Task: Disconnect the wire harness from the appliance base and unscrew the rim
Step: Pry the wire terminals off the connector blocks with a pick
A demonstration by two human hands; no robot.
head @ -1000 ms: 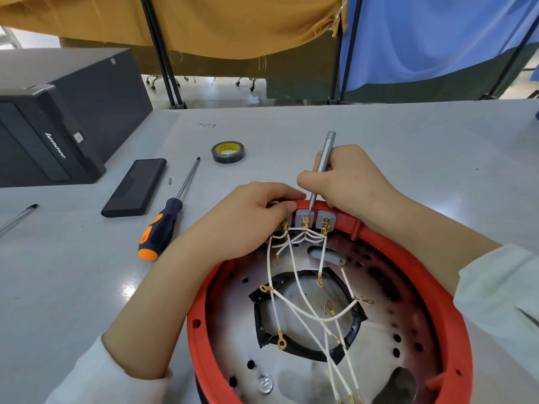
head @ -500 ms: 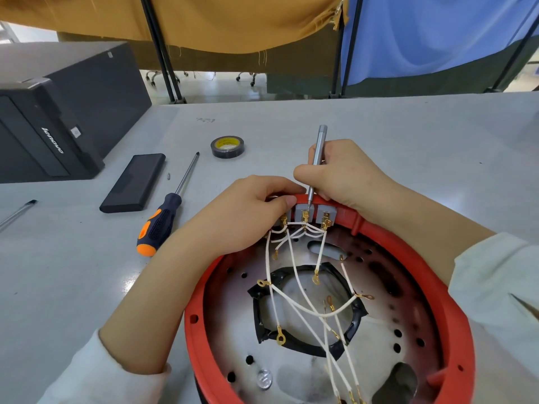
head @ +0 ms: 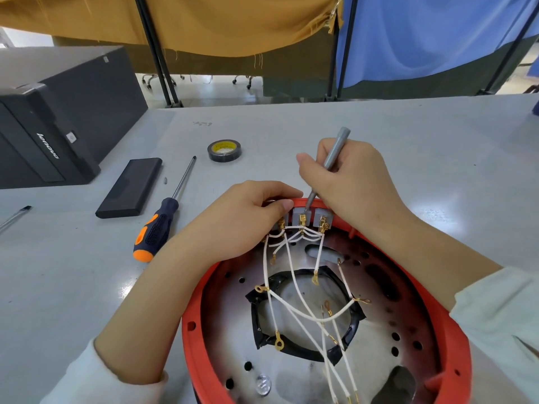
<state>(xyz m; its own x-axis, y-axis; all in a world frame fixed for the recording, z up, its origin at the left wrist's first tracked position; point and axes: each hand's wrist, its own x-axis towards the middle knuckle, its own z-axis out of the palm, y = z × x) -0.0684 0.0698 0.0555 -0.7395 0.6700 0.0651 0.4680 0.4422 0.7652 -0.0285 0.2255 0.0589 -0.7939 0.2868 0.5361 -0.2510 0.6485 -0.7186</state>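
Right hand: the right hand (head: pixel 347 182) sits curled just behind the far edge of the red rim (head: pixel 455 339), fingers wrapped around a slim grey screwdriver (head: pixel 331 161), forearm crossing the rim from the right.
Grey screwdriver: long axis tilted, butt end up and away from the rim, tip down on the middle grey terminal block (head: pixel 302 214) at the rim's far edge.
Left hand: the left hand (head: pixel 245 220) lies over the rim's far-left arc, fingers curled, thumb and fingertips pinching at the leftmost terminal.
Wire harness: white wire harness (head: pixel 294 290) fans from the terminal blocks toward the near side, across the metal appliance base (head: pixel 376 354) inside the rim, gold lugs hanging loose.
Left of rim: orange-handled screwdriver (head: pixel 159 225), shaft pointing away; black case (head: pixel 129 188); tape roll (head: pixel 224 150) beyond.
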